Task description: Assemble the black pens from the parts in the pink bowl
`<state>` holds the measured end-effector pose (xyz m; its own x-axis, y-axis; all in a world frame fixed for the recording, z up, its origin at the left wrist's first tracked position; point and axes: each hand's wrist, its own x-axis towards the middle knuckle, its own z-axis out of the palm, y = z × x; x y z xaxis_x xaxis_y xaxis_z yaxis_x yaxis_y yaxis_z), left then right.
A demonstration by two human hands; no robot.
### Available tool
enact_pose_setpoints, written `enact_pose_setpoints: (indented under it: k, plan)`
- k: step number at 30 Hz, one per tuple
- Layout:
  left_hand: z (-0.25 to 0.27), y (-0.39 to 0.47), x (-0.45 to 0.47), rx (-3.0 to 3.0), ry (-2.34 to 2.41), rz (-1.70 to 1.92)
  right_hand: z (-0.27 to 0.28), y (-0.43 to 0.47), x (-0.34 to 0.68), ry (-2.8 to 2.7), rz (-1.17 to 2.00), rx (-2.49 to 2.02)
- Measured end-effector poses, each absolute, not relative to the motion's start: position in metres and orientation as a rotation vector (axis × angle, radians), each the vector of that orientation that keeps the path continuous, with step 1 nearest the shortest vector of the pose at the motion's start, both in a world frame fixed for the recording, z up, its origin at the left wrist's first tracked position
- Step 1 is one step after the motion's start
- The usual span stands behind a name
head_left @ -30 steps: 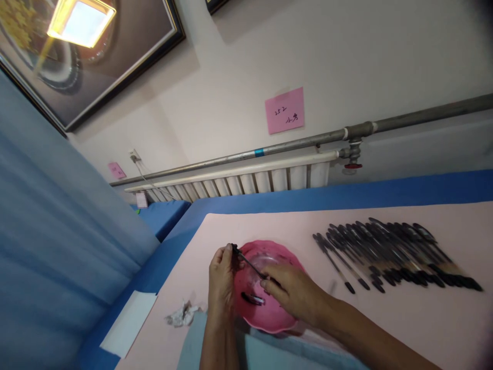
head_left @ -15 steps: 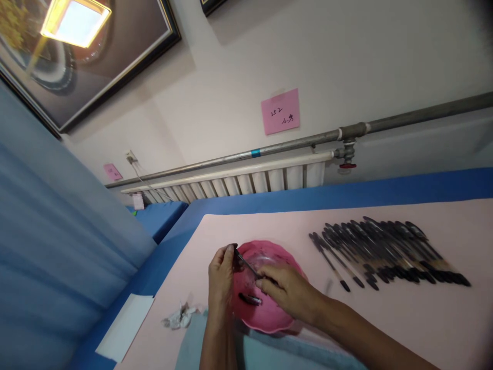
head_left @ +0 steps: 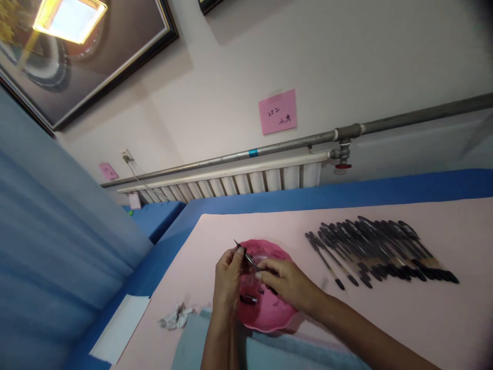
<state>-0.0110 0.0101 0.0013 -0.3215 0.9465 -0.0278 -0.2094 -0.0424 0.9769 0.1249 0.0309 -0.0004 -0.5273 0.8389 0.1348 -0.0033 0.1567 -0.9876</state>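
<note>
Over a pink bowl (head_left: 265, 325) with a wavy rim, both hands are on one slim dark pen (head_left: 251, 261). My left hand (head_left: 227, 277) pinches it near its upper-left end, where a thin pointed tip sticks out. My right hand (head_left: 290, 283) grips the lower-right part of the barrel between thumb and fingers. Inside the bowl lie a short black piece (head_left: 248, 299), perhaps a pen cap, and smaller dark bits. Fingers hide part of the pen. To the right, several black-capped pens (head_left: 370, 246) lie side by side in a slanted row.
Pink paper covers the blue table (head_left: 227, 204). A light blue cloth (head_left: 285, 354) lies at the near edge, with crumpled tissue (head_left: 175, 317) to its left. A white sheet (head_left: 120, 329) is further left, by the blue curtain (head_left: 57, 246). A radiator (head_left: 250, 182) runs along the wall.
A pointed tip now shows beyond my left fingers, where a blunt dark end was before. Both hands have shifted slightly right, still on the pen. The view has turned a little.
</note>
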Motion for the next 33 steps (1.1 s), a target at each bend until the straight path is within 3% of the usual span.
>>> enact_pose_setpoints:
  k: [9,16,21,28,33]
  plan:
    - [0.003,0.0,0.005,1.429,1.511,1.178,0.004,0.043,0.129,-1.248,1.525,-0.942]
    - [0.003,-0.002,0.017,1.798,1.595,1.07,0.004,0.043,0.128,-1.284,1.438,-0.903]
    - [0.007,-0.004,0.015,1.514,1.419,1.03,0.003,0.044,0.129,-1.32,1.443,-0.874]
    - [0.011,-0.011,0.02,0.922,0.942,1.156,0.013,0.042,0.133,-1.144,1.84,-0.689]
    - [0.012,-0.009,0.019,0.94,1.016,1.192,0.014,0.043,0.132,-1.108,1.748,-0.744]
